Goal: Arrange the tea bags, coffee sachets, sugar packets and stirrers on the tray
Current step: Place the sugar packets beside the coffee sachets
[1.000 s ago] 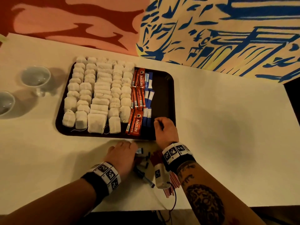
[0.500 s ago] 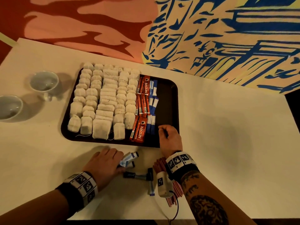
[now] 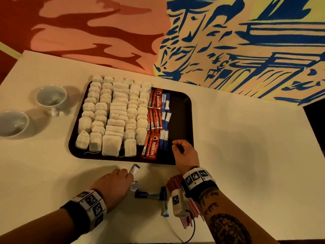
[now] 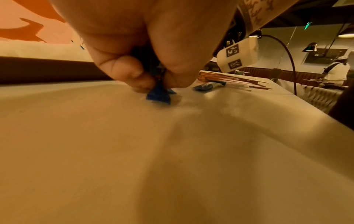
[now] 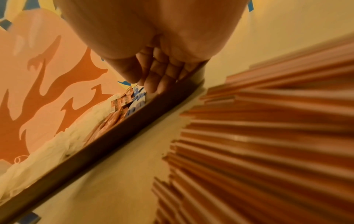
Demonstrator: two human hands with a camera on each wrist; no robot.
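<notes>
From the head view, my left hand [image 3: 112, 184] pinches a blue-and-white sugar packet [image 3: 134, 169] just off the table [image 3: 246, 155], near the front edge of the tray [image 3: 182, 106]. My right hand [image 3: 184, 152] rests over the tray's near right corner, fingers curled; I cannot tell whether it holds anything. Tea bags [image 3: 112, 117] fill the tray's left, coffee sachets [image 3: 154, 120] and a column of sugar packets [image 3: 165, 120] stand beside them, and the right strip lies bare. More loose packets [image 3: 149, 195] and the stirrers [image 3: 175, 184] wait on the table under my right wrist.

The left wrist view shows my thumb and fingertips [image 4: 134, 72] closed narrowly on the blue packet end [image 4: 159, 94], touching the cloth.

In the right wrist view my fingers [image 5: 157, 75] hang curled over the tray rim [image 5: 114, 133], stirrers [image 5: 268, 136] fanned just beside.

I judge the sugar step is in hand; next I must lift the packet over the raised rim and lay it against the blue column, keeping clear of my right hand.
</notes>
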